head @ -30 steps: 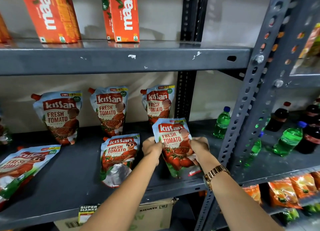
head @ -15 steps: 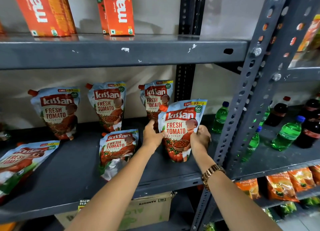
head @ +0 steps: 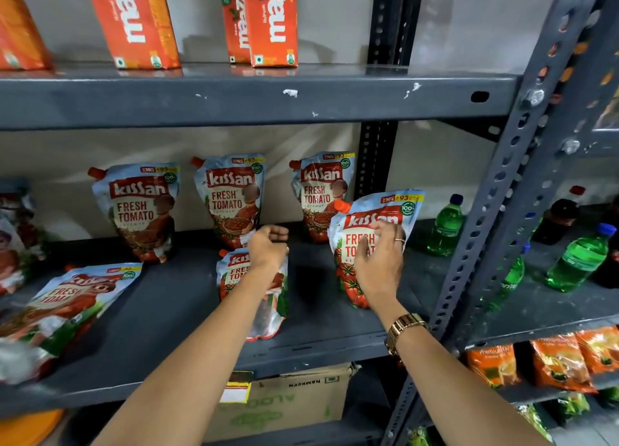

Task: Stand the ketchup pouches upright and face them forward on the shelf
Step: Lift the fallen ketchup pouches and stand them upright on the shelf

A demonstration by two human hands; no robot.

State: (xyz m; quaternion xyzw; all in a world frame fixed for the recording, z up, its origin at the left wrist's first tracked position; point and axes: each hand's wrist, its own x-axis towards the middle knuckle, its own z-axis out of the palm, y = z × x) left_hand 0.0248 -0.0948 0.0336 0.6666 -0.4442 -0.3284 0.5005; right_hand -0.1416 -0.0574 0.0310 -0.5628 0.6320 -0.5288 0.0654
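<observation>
Three Kissan ketchup pouches (head: pixel 140 211) (head: pixel 234 198) (head: pixel 318 187) stand upright along the back of the grey shelf (head: pixel 167 328), labels forward. A fourth pouch (head: pixel 402 211) stands in front at the right. My right hand (head: pixel 378 261) rests on its front with fingers spread, not gripping. My left hand (head: pixel 268 248) hovers loosely curled, holding nothing, just above a pouch lying flat (head: pixel 268 311) at the shelf's middle. Another pouch (head: pixel 60 305) lies flat at the left front.
Orange juice cartons (head: pixel 268 20) stand on the shelf above. A perforated steel post (head: pixel 485 211) bounds the bay on the right, with green bottles (head: pixel 445 224) behind and beyond it. A cardboard box (head: pixel 294 402) sits below, snack packs (head: pixel 559 362) at lower right.
The right pouch went from tilted in both hands to standing on the shelf. My left hand let go and moved left over the flat pouch; my right hand shifted onto the pouch's front.
</observation>
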